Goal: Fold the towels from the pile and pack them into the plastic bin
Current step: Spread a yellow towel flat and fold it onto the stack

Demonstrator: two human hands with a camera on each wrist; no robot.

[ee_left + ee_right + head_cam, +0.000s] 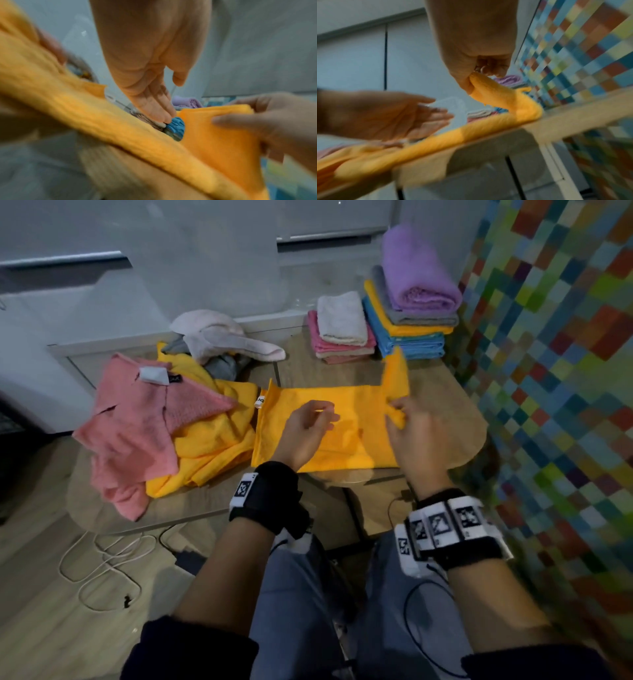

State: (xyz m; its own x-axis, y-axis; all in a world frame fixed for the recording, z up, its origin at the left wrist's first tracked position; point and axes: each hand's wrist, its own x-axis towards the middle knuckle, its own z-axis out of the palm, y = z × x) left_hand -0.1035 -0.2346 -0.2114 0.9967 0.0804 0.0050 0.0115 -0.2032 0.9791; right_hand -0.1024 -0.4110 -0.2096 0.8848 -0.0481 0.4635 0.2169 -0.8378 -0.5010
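Observation:
A yellow towel [342,436] lies flat on the wooden table [445,392] in front of me. My right hand [399,414] pinches its right end and lifts it, so a flap [397,374] stands up; the right wrist view shows the cloth [496,92] between thumb and fingers [467,82]. My left hand [318,419] is above the towel's middle with relaxed fingers [154,108] and holds nothing. To the left is the unfolded pile: a pink towel [137,433], yellow cloth [212,446] and a pale one [222,337]. A blurry clear plastic bin [239,275] stands behind.
Two stacks of folded towels stand at the back right, a low one topped white [342,320] and a taller one topped purple [414,272]. A mosaic wall [555,354] closes the right side. Cables [102,559] lie on the floor below the table's front edge.

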